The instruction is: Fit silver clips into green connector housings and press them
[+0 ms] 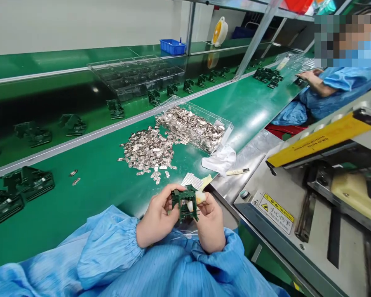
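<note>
A dark green plastic frame [184,203] with openings through it is held up in front of my body. My left hand [160,214] is closed on its left side, thumb in front. On the right side, my right hand [212,220] also grips it, with whitish coverings [200,197] on the fingertips. Something white shows inside the frame's opening; whether it is a covered fingertip cannot be told. Just beyond my hands lies a heap of small silvery metal pieces [150,149]. A clear plastic tray [227,134] holds more of these pieces.
Similar dark green parts [37,183] lie at left, others along the conveyor belt [94,142]. A white cloth [219,160] and a brush-like tool [238,171] lie beyond my right hand. A machine [276,214] with a warning label stands at right. A co-worker in blue [340,82] sits farther off.
</note>
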Tool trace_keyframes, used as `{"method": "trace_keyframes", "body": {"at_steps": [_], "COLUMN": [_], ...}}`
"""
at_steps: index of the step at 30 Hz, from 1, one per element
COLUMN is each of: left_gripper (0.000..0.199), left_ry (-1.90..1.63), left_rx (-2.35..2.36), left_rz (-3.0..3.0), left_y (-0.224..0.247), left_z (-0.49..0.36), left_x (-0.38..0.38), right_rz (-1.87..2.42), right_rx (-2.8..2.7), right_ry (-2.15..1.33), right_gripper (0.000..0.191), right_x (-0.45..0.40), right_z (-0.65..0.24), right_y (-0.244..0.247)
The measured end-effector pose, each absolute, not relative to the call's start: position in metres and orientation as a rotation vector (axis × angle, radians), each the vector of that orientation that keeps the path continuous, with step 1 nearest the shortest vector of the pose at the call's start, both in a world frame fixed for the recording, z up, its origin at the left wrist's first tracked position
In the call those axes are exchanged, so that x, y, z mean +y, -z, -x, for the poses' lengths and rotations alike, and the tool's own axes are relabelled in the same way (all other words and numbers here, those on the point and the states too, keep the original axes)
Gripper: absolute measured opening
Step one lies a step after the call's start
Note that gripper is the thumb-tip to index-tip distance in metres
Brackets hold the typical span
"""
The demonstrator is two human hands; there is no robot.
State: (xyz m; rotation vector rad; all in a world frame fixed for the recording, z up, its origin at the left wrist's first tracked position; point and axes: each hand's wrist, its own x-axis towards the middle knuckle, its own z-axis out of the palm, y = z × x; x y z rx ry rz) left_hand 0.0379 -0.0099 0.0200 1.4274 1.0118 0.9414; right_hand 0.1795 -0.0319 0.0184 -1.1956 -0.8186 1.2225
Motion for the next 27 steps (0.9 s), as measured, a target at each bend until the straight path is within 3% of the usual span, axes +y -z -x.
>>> {"method": "trace_keyframes", "body": {"at_steps": [5, 11, 19, 27], "left_gripper": [0.026, 0.033, 0.039, 0.039], "left_ry": [-0.999, -1.083, -1.006, -1.003], "left_rx": [1.009, 0.982, 1.022, 1.016], "left_rz": [-1.458, -1.51, -1.618, -1.593], "left_y": [-0.025, -0.006, 0.007, 0.006], "left_z": [-0.057, -0.078, -0.077, -0.077], "left_x": [0.009, 0.036, 0.037, 0.038], "right_rz": [1.364, 1.348, 1.299, 1.298], "right_rx": [-0.83, -1.153, -1.241, -1.505], "right_ry": [-0.969, -1.219, -1.087, -1.019], "right_gripper": [0.019, 0.021, 0.036, 0.024], "right_x": [-0.052, -0.056, -0.048, -0.043], "right_z": [-0.213, -0.199, -0.185, -0.197], "right_y": [0.0, 0.032, 0.053, 0.063]}}
